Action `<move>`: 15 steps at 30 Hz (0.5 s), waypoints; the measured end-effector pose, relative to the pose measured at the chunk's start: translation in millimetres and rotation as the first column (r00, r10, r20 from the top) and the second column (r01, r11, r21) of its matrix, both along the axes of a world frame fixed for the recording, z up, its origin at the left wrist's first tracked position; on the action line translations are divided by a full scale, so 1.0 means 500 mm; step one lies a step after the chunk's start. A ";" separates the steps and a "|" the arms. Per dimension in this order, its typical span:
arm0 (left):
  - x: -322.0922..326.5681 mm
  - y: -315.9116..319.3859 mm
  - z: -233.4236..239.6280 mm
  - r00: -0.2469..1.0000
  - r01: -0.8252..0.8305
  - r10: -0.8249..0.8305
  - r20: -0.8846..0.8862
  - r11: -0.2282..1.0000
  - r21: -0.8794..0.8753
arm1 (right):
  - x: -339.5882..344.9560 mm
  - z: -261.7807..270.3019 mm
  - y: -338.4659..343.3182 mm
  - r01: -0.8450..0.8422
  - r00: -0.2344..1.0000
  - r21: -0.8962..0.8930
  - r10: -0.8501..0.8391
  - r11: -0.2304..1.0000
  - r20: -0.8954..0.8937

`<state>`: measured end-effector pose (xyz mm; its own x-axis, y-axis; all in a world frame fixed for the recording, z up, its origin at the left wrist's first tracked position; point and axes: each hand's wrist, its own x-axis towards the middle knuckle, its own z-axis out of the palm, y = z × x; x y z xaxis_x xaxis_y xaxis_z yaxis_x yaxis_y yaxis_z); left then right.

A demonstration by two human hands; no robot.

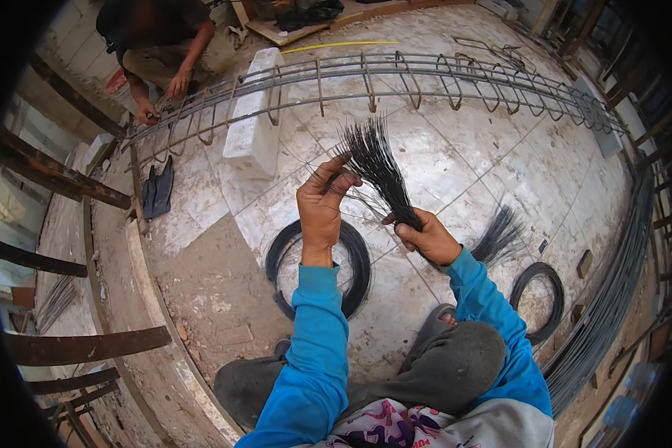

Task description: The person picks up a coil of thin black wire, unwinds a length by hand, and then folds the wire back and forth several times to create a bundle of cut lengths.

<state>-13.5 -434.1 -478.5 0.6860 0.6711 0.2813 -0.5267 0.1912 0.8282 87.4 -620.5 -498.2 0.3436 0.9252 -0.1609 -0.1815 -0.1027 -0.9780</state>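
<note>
My right hand (430,238) grips a bundle of cut black tie wire (378,154) near its lower end. Its loose ends fan out upward. At the left side of the bundle, my left hand (322,196) pinches several thin strands between thumb and fingers; some trail away to the left and down toward the right hand. Below my left hand, a large coil of black wire (358,269) lies on the floor, partly hidden by my forearm. Another bunch of cut wire (498,235) rests beyond my right wrist, with a smaller wire coil (537,297) nearer my right sleeve.
A rebar cage with stirrups (364,70) spans the far side, propped on a white block (255,134). A person (168,50) crouches at its left end, hands by the bars. Long steel rods (610,319) lie along the right; wooden boards (89,347) stick out at left.
</note>
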 end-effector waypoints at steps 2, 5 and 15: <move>-0.002 -0.002 -0.007 0.995 -0.082 0.084 0.057 0.996 -0.038 | -0.004 0.000 0.006 0.008 1.000 -0.033 -0.008 0.999 0.001; 0.016 -0.027 0.011 0.969 -0.130 0.168 0.180 0.969 -0.208 | -0.003 -0.012 0.006 0.007 0.999 -0.001 -0.007 1.000 0.044; -0.003 -0.017 0.015 0.994 0.090 -0.100 -0.050 0.982 -0.168 | 0.012 -0.005 0.008 0.074 0.997 0.029 -0.074 0.997 0.011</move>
